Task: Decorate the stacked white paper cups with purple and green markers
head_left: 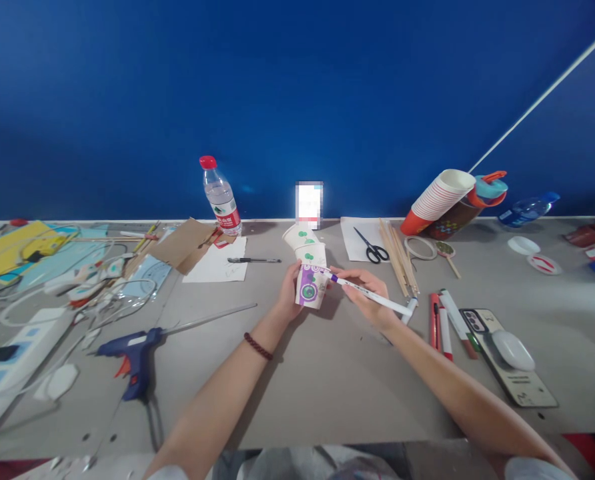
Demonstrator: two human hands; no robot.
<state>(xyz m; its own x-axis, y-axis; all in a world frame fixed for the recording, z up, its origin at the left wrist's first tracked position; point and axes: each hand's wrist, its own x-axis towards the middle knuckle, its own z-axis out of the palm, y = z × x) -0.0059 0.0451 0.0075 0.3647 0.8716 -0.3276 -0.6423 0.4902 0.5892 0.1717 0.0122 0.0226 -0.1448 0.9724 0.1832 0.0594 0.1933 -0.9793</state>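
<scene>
Grey desk (pixel 307 390), blue wall (pixel 297 87) behind. Left fingers (pixel 293 276) grip a purple-patterned paper cup (pixel 309 292); right fingers (pixel 353 275) pinch a white-barrelled purple marker (pixel 372 295) beside it.

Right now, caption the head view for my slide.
Left hand holds a decorated paper cup; right hand points a white marker at its purple pattern.

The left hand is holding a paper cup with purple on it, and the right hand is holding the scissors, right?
Not quite: the head view shows the right hand holding a white marker. The scissors lie farther back. The left hand does hold the paper cup.
</scene>
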